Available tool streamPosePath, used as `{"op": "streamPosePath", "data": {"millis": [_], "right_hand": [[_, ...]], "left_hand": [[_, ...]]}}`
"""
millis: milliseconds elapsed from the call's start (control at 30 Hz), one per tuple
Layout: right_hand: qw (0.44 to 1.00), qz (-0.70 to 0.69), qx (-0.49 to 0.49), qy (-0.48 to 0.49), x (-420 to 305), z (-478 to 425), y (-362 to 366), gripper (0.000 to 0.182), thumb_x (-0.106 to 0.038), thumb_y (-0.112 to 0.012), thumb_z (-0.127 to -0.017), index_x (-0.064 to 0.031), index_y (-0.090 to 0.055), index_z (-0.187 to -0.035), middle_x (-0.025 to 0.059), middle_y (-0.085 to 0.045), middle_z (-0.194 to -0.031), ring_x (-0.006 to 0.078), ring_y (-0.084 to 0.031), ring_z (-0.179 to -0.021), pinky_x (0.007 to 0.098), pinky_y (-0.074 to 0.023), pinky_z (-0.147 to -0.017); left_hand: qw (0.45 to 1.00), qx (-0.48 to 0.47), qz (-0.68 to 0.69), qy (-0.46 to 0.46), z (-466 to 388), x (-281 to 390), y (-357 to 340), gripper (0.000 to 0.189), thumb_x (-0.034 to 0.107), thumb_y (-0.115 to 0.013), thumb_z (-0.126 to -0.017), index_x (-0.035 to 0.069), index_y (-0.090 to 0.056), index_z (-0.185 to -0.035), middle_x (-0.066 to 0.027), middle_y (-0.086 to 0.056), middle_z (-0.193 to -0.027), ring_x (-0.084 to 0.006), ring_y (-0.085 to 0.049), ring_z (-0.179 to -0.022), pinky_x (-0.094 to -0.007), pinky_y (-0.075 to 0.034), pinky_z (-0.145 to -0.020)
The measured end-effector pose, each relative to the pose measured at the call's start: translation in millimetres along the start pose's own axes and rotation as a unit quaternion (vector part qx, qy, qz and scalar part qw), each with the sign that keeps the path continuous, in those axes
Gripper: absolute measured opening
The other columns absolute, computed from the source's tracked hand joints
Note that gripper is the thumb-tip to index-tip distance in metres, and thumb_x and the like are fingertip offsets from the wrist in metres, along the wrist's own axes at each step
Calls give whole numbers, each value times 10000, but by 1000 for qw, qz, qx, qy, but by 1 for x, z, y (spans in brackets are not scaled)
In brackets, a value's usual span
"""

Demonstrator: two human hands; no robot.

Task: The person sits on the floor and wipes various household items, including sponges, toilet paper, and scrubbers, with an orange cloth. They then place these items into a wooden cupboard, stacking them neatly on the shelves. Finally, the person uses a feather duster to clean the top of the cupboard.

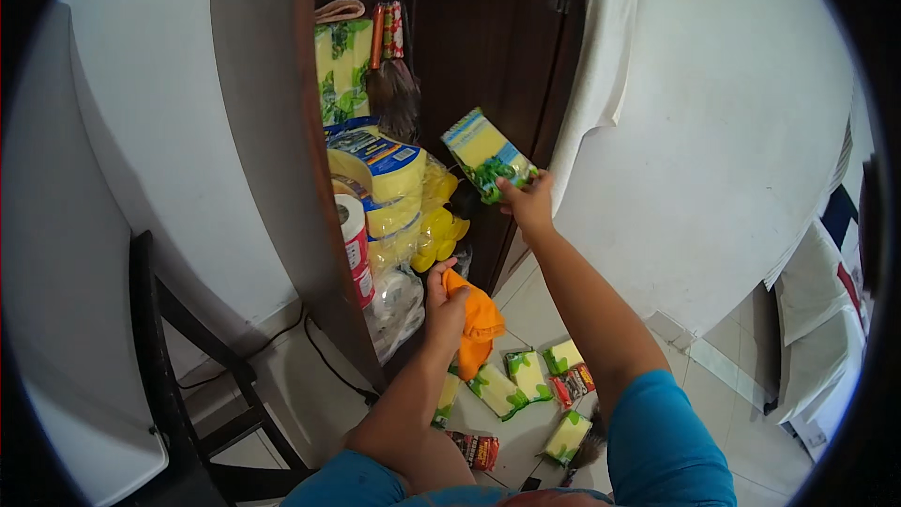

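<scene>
In my left hand (445, 310) is an orange cloth (481, 320), bunched and hanging down past the fingers. My right hand (529, 204) grips the lower end of a yellow and green plastic-wrapped pack (487, 155), raised in front of the dark wooden cabinet (486, 35). Inside the cabinet, yellow packages with blue labels (383, 162) are stacked beside paper rolls in red wrap (357, 246). Behind them stand larger green and yellow packs (343, 70) and a brush with an orange handle (378, 35).
Several similar packs (496, 391) lie on the tiled floor near my legs, with red and black packets (481, 452) among them. A black chair (151, 338) stands at the left. A black cable (331, 352) runs along the floor by the cabinet. White cloth (605, 35) hangs at the cabinet's right.
</scene>
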State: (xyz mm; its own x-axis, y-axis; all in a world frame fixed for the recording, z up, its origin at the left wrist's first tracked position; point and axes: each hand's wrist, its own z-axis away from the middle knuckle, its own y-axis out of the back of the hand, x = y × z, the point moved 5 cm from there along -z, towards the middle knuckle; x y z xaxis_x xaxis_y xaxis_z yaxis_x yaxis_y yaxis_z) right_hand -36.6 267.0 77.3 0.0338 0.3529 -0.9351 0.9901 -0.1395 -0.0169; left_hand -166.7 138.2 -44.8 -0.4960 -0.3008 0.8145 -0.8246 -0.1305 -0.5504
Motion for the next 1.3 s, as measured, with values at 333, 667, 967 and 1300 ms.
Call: {"op": "streamPosePath", "data": {"millis": [333,667,967,1300], "right_hand": [[983,-57,7,-172,48,-65,-86,293,-137,-667,-766,3,-430,-866,146,-566,-814,209,-617,-562,296,-559,-495],[989,-79,-95,-81,45,-16,-21,244,-253,-551,-864,-27,-499,-939,74,-551,-849,178,-604,-679,283,-514,-616],[848,430,-172,-257,288,232,202,325,-202,-654,-739,-54,-548,-1009,97,-606,-871,205,-598,-774,313,-481,-675],[755,615,-112,-200,302,310,145,575,-394,-724,-623,-142,-518,-1097,129,-358,-1304,315,-236,-1273,528,-270,-966]], "left_hand": [[998,11,30,62,-11,-13,21,444,-63,-483,-773,92,-416,-1184,-27,-428,-959,-98,-447,-787,-210,-403,-713],[996,12,19,82,0,-43,35,484,-41,-476,-779,80,-361,-1233,-52,-434,-1090,-136,-441,-954,-265,-388,-860],[918,47,86,385,42,-77,67,317,170,-558,-858,30,-469,-1128,-98,-545,-1089,-229,-540,-1016,-378,-429,-899],[886,-54,117,446,63,-98,29,380,230,-506,-879,18,-449,-1189,-121,-532,-1164,-262,-499,-1099,-402,-363,-972]]}}
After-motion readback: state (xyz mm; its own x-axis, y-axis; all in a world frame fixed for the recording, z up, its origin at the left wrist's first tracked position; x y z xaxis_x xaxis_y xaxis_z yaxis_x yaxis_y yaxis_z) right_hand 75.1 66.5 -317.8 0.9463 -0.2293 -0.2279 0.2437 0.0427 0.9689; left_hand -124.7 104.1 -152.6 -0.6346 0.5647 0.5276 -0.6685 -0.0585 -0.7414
